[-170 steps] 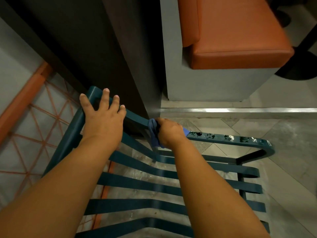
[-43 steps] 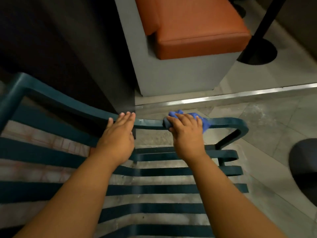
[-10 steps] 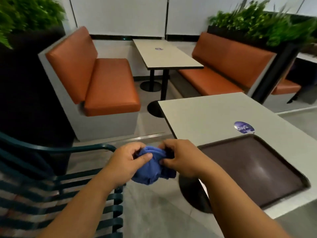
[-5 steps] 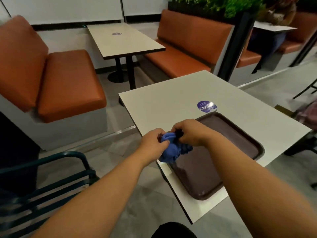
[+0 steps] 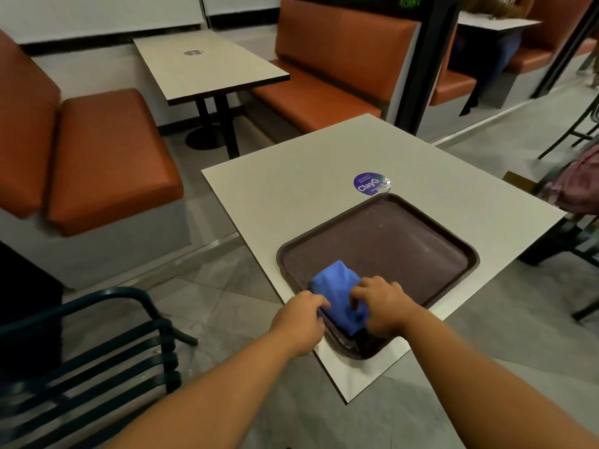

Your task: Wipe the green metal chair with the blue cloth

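Observation:
The blue cloth (image 5: 337, 290) lies bunched in the near left corner of a brown tray (image 5: 389, 251) on a white table. My left hand (image 5: 299, 319) grips the cloth's left edge at the tray rim. My right hand (image 5: 381, 304) rests on its right side, fingers curled into the fabric. The green metal chair (image 5: 97, 348) stands at the lower left, apart from both hands, with its slatted seat and curved armrest showing.
The white table (image 5: 308, 196) bears a round blue sticker (image 5: 372, 183). Orange benches (image 5: 107, 157) flank a second table (image 5: 207, 66) at the back. Grey tiled floor lies between chair and table. Dark chair legs and a pink bag (image 5: 577, 186) stand at the right.
I have turned from the chair toward the table. Both hands carried the blue cloth over and lowered it into the tray's near corner.

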A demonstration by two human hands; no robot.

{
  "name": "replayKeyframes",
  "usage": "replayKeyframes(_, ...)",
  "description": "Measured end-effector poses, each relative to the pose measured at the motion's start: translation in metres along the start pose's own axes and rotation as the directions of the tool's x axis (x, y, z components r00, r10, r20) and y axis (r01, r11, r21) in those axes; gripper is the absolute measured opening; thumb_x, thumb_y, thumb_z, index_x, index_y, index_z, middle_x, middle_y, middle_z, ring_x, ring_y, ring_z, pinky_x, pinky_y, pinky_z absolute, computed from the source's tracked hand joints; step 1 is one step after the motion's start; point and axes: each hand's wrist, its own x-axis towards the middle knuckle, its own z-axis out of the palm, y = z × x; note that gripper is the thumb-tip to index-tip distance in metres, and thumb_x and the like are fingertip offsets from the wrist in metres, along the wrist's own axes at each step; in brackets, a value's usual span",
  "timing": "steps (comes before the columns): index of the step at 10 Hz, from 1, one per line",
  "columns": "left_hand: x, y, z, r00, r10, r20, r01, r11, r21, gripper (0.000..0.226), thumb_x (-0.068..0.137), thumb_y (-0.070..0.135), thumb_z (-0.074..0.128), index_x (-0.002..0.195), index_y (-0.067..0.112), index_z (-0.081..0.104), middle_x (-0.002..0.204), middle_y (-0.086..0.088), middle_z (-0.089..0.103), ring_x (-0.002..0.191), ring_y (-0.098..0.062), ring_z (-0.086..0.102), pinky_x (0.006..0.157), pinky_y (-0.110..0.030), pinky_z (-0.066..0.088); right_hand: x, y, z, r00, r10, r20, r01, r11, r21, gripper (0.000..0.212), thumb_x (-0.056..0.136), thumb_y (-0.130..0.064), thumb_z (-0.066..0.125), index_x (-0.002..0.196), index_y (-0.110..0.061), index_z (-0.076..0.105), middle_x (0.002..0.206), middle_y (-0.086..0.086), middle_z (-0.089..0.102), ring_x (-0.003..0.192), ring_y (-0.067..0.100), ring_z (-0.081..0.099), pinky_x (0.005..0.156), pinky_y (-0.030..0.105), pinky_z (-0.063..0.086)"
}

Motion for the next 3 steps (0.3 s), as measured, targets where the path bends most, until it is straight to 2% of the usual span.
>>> replayKeyframes(1, -0.004, -0.003, -0.017, 0.997, -0.038, -0.062, 0.039, 0.999, 0.016, 0.032, 0.086, 0.019, 0.051, 0.115, 0.028, 0.059, 0.118, 0.003, 0.056, 0.104, -0.017, 0.056, 0.088, -0.031, 0.046, 0.006, -0.018, 0.007, 0.982, -0.038, -0.186, 0.062, 0.99, 0.127, 0.047, 0.086, -0.034, 0.052, 0.132, -0.036, 0.042, 0.153, -0.001, 0.025, 0.137, 0.026, 0.027, 0.108, 0.044, 0.029)
replayKeyframes(2, -0.006, -0.007, -0.034, 0.989, -0.043, -0.138, 0.044, 0.999, 0.001, 0.033, 0.087, 0.019, 0.05, 0.118, 0.026, 0.058, 0.121, 0.002, 0.055, 0.107, -0.018, 0.054, 0.092, -0.031, 0.044, 0.012, -0.031, 0.023, 0.998, 0.035, 0.048, -0.039, 0.996, 0.079, 0.059, 0.098, -0.038, 0.041, 0.15, -0.042, 0.013, 0.162, -0.002, -0.008, 0.148, 0.026, -0.001, 0.116, 0.053, 0.015)
replayKeyframes(3, -0.011, -0.001, -0.056, 0.978, -0.038, -0.204, 0.032, 0.999, -0.036, 0.033, 0.09, 0.02, 0.049, 0.122, 0.024, 0.055, 0.127, 0.001, 0.051, 0.106, -0.018, 0.053, 0.092, -0.03, 0.042, 0.025, -0.051, 0.007, 0.981, 0.131, 0.141, -0.126, 0.991, -0.047, 0.063, 0.096, -0.024, 0.044, 0.15, -0.037, 0.016, 0.162, -0.001, -0.005, 0.147, 0.03, 0.002, 0.111, 0.058, 0.021)
